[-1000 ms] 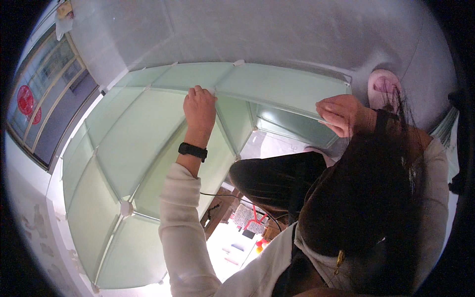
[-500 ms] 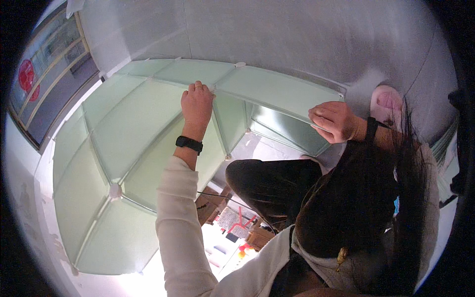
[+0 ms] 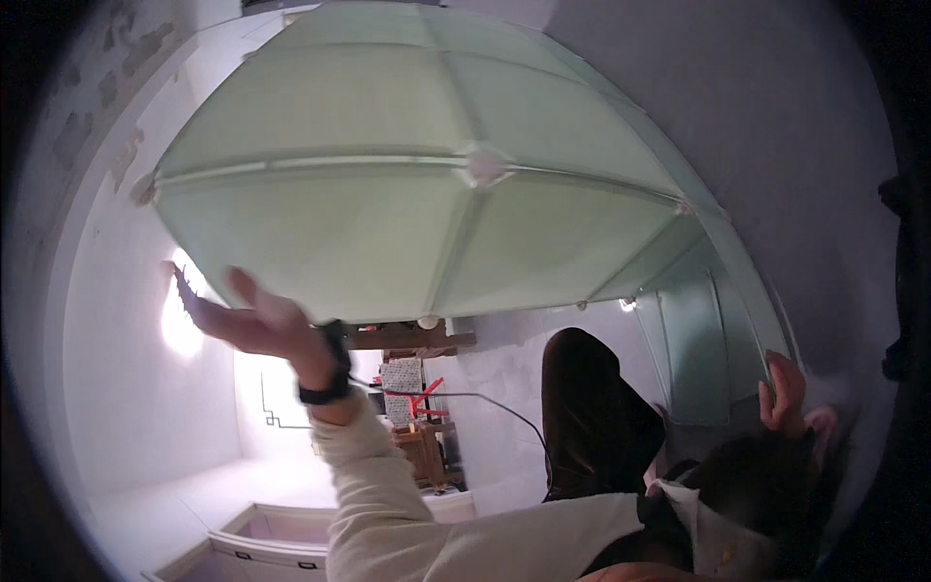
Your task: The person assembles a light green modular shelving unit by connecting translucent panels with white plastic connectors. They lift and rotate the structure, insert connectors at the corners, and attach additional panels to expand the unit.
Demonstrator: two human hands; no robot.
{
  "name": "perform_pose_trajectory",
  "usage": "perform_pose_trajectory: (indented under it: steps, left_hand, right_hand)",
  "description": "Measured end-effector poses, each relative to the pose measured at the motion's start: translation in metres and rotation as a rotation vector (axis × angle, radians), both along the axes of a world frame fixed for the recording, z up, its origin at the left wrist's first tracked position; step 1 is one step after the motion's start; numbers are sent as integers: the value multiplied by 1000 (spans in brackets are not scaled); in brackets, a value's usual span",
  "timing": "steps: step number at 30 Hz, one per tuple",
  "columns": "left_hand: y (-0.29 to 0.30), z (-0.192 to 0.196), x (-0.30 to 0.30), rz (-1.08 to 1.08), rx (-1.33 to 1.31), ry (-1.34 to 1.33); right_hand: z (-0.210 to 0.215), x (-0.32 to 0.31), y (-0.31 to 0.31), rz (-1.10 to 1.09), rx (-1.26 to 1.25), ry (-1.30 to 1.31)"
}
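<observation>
A large cabinet frame of pale green translucent panels (image 3: 320, 242) fills the upper middle, tilted, with seams bridged by rods and white round connectors (image 3: 485, 165). My left hand (image 3: 267, 320), blurred by motion, is open with fingers apart near the frame's lower left edge. It holds nothing, and a black band circles its wrist. At the far right, my right hand (image 3: 788, 393) has its fingers closed at the end of a narrow green side panel (image 3: 742, 262). Its palm side is hidden. Through an opening beside that panel, another green panel (image 3: 693, 359) shows inside.
My bent knee in dark trousers (image 3: 592, 407) is under the frame. A black cable (image 3: 485, 396) curves toward it. Wooden furniture (image 3: 422, 456) with a red-strapped patterned item stands beyond; white drawers (image 3: 272, 558) are lower left. A grey wall (image 3: 698, 87) is behind.
My left hand has let go of the panel edge, moved left and opened. The frame looks turned and nearer as the view shifted; my right hand now appears lower and farther right.
</observation>
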State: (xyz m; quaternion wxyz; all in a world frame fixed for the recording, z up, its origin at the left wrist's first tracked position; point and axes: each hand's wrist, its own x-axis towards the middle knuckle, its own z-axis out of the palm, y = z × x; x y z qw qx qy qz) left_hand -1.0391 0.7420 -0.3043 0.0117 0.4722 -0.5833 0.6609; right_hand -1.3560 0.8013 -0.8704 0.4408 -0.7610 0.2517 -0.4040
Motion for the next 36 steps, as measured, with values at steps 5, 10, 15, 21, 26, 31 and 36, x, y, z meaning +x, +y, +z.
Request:
perform_pose_trajectory:
  steps: [5, 10, 15, 21, 26, 31, 36]
  left_hand:
    - [-33, 176, 40, -13, 291, 209]
    - [-78, 266, 126, 325, 722, 232]
    - [-77, 276, 185, 316, 645, 322]
    - [-78, 273, 200, 318, 607, 342]
    - [-78, 277, 198, 324, 592, 346]
    - [-65, 264, 158, 218, 628, 223]
    - [-62, 202, 102, 42, 307, 739]
  right_hand:
    - [9, -3, 0, 49, 54, -11]
    - [20, 4, -1, -13, 83, 37]
    - [22, 11, 0, -71, 42, 17]
    - [29, 17, -6, -150, -33, -70]
    - [31, 27, -11, -109, 62, 2]
    - [10, 42, -11, -139, 41, -28]
    - [6, 40, 10, -85, 54, 57]
